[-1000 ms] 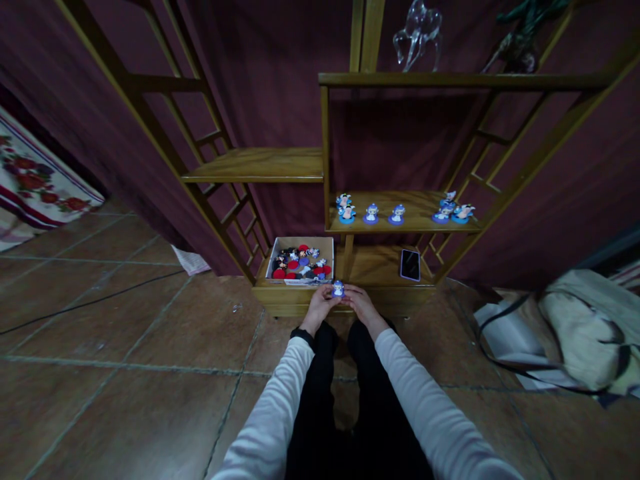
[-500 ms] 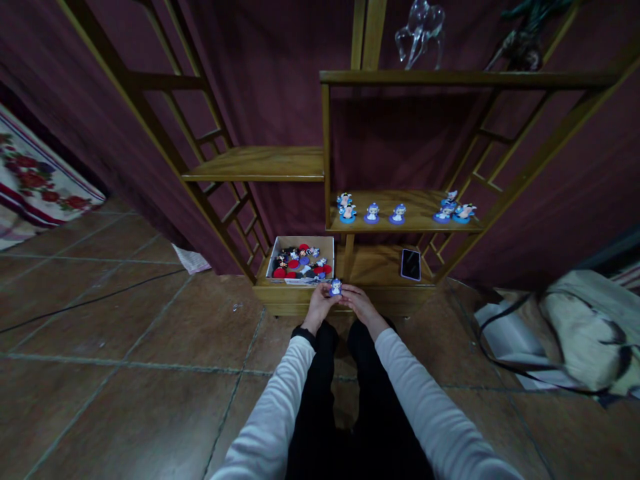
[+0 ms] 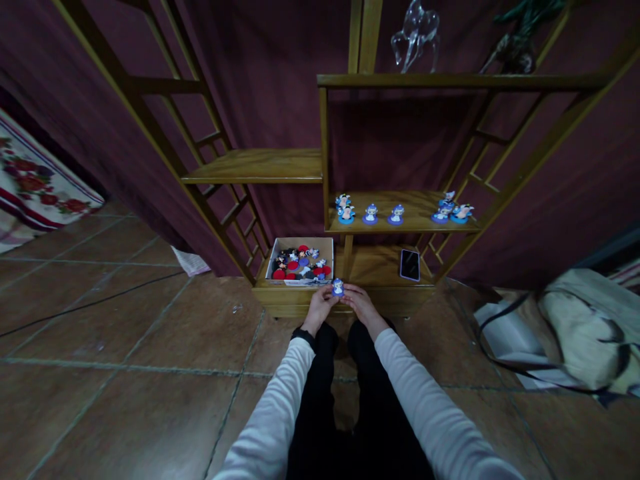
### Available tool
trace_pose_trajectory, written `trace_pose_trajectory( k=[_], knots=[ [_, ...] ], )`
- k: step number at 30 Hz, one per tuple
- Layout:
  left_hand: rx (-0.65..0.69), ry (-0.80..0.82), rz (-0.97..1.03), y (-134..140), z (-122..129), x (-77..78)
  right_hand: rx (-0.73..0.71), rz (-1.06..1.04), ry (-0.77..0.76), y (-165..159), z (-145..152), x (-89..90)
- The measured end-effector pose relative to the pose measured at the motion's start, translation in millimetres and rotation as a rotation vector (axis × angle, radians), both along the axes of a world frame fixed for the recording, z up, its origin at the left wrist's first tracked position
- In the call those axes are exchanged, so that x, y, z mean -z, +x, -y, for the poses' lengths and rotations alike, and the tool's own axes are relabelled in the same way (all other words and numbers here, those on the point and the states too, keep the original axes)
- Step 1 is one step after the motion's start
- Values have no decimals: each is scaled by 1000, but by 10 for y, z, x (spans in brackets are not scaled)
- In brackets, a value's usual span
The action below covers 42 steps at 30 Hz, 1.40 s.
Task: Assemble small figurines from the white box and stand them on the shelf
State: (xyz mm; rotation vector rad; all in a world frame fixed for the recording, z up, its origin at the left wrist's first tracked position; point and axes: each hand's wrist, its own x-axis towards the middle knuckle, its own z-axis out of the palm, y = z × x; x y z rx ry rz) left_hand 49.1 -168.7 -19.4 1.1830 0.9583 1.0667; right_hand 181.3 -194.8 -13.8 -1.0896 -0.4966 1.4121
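Between my hands is a small white-and-purple figurine (image 3: pixel 338 288) on a purple base, held upright. My left hand (image 3: pixel 321 306) grips it from the left and my right hand (image 3: pixel 360 302) from the right, both with closed fingertips. Just beyond my left hand stands an open cardboard box (image 3: pixel 331 252) holding several figurines and red and purple round bases. On the shelf above, similar purple figurines stand in the middle, one of them a purple-based figurine (image 3: pixel 371 214). Blue-based figurines (image 3: pixel 346 215) stand at that shelf's left end, and more stand at its right end.
A phone (image 3: pixel 410 265) lies on the lower right shelf (image 3: pixel 373 265). Higher up are a clear glass horse (image 3: pixel 416 37) and a dark green statue (image 3: pixel 520 40). Bags (image 3: pixel 575 327) lie on the floor at right. A black cable (image 3: pixel 95 301) crosses the tiles at left.
The figurine has shifted very slightly to the right between my fingers. My hands stay nearly in place, and the view has moved a little.
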Motion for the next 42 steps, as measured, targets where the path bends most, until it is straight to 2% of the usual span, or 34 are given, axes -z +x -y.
trace_pose_trajectory(
  k=[6,18,26,42],
  knots=[
    [-5,-54,0,-10,1,-20,-30,7,22,-12,29,-32],
    [22,-45,-16,-10,19,-97,-30,21,28,-27,42,-70],
    [-38,-52,-15,-4,0,-54,-54,15,88,-39,46,-42],
    [-5,-103,108,26,-5,-51,-41,55,69,-29,35,-37]
  ],
)
